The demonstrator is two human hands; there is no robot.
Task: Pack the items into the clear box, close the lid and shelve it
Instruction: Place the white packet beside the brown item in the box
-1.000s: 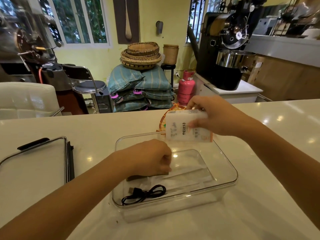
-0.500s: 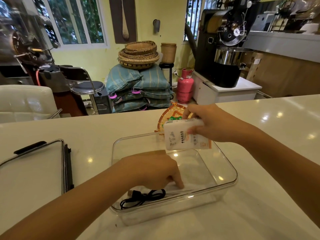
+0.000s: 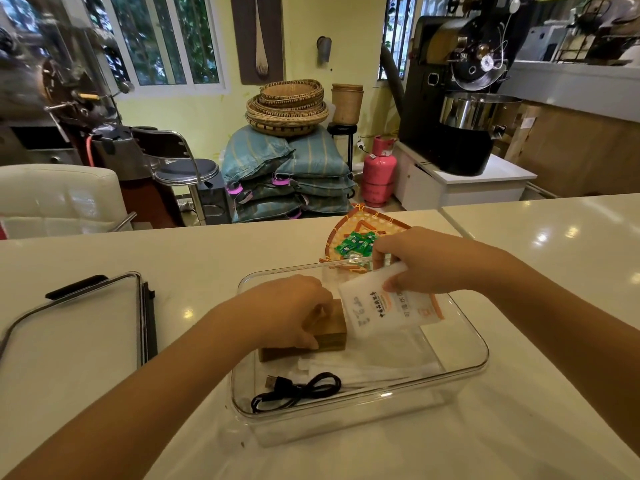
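Note:
The clear box (image 3: 479,358) sits on the white counter in front of me. Inside it lie a coiled black USB cable (image 3: 298,389), a flat clear packet (image 3: 367,370) and a brown wooden block (image 3: 332,336) at the back left. My left hand (image 3: 291,310) reaches into the box and grips the wooden block from above. My right hand (image 3: 426,261) holds a white tissue pack (image 3: 384,306) with orange print, tilted, its lower end dipping into the box beside the block.
The box's lid (image 3: 72,327), with black clips, lies flat on the counter to the left. A small woven tray (image 3: 363,230) with green sachets (image 3: 356,245) stands just behind the box. A white chair (image 3: 59,199) is beyond the counter's far edge.
My left hand has shifted from the box's front toward its back left and now grips the wooden block. My right hand has lowered the tissue pack into the box.

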